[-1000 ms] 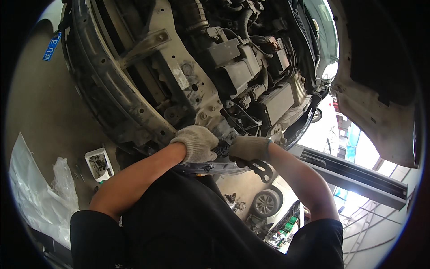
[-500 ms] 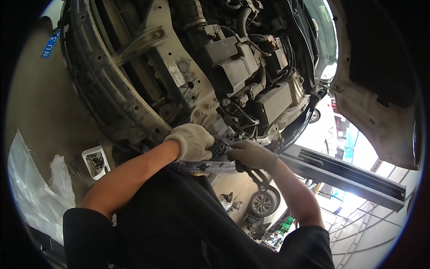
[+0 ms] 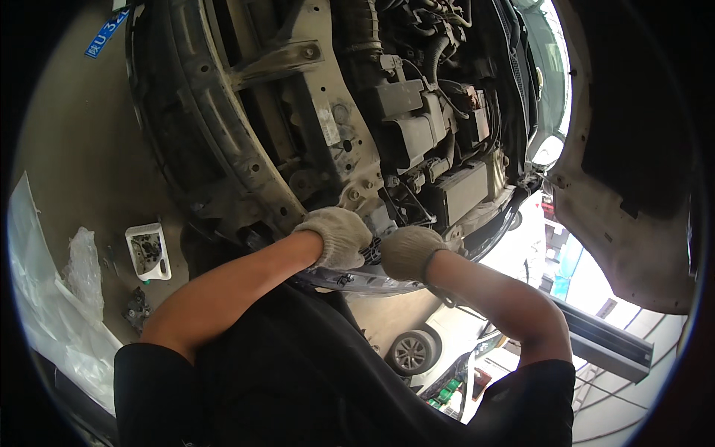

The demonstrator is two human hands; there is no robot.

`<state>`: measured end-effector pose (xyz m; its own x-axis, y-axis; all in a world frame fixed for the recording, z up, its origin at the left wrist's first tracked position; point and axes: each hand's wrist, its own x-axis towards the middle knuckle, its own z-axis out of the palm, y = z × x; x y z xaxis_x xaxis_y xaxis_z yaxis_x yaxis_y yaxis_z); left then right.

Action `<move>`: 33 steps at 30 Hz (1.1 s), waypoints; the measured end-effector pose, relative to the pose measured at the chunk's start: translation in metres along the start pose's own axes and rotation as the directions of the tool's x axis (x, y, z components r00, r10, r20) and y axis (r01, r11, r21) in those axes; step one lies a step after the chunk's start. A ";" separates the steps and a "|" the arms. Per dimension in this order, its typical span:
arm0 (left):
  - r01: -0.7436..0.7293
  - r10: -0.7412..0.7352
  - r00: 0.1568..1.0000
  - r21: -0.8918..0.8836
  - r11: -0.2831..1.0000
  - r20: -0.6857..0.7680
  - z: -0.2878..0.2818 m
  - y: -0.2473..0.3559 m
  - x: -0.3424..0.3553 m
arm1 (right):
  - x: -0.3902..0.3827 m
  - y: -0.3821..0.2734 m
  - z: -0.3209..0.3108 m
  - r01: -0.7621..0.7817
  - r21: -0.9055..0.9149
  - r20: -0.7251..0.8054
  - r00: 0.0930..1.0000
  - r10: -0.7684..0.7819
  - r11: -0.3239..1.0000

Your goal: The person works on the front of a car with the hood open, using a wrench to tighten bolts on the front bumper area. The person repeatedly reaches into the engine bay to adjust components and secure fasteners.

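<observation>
My left hand (image 3: 335,237), in a knitted glove, is closed at the dark ribbed fitting (image 3: 372,252) on the front corner of the car, its fingertips hidden. Just right of it, my gloved right hand (image 3: 410,253) is curled around a dark piece with a looped end (image 3: 449,300), mostly behind the hand and wrist. Both hands are at the end of the metal front beam (image 3: 253,167), below the bolted upper panel (image 3: 339,134) and beside wiring and a dark rectangular box (image 3: 462,194) in the engine bay.
The raised hood (image 3: 625,208) is at right, above a lift post (image 3: 611,343). At left are a white jug-like tray of small parts (image 3: 145,253), plastic sheeting (image 3: 52,313) and a blue plate (image 3: 104,33). A wheel (image 3: 412,350) is below.
The view has shifted, so the engine bay sits further right. My right hand has turned over the dark piece, hiding more of it. My left hand stays at the same fitting.
</observation>
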<state>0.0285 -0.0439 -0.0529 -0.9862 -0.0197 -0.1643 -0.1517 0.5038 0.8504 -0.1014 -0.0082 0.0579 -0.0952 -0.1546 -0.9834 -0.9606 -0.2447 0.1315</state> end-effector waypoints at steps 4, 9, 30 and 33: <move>0.005 -0.005 1.000 -0.012 1.000 0.014 -0.002 0.002 -0.003 | 0.023 0.017 0.019 0.183 -0.071 0.062 0.982 -0.179 0.981; -0.007 0.007 1.000 0.006 1.000 0.012 -0.002 0.001 -0.001 | 0.017 0.028 0.006 0.002 0.441 0.262 0.956 -0.131 0.898; -0.013 0.013 1.000 0.052 0.999 -0.005 0.000 0.002 0.001 | -0.017 0.017 0.041 -0.057 0.085 -0.248 0.966 0.076 0.995; -0.001 0.001 1.000 0.060 0.998 -0.003 0.000 0.003 0.001 | -0.012 0.013 0.045 -0.056 0.004 -0.266 0.962 0.055 0.998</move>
<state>0.0274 -0.0424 -0.0510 -0.9866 -0.0216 -0.1616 -0.1463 0.5550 0.8189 -0.1243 0.0335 0.0652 -0.0754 -0.4166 -0.9060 -0.9548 -0.2318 0.1861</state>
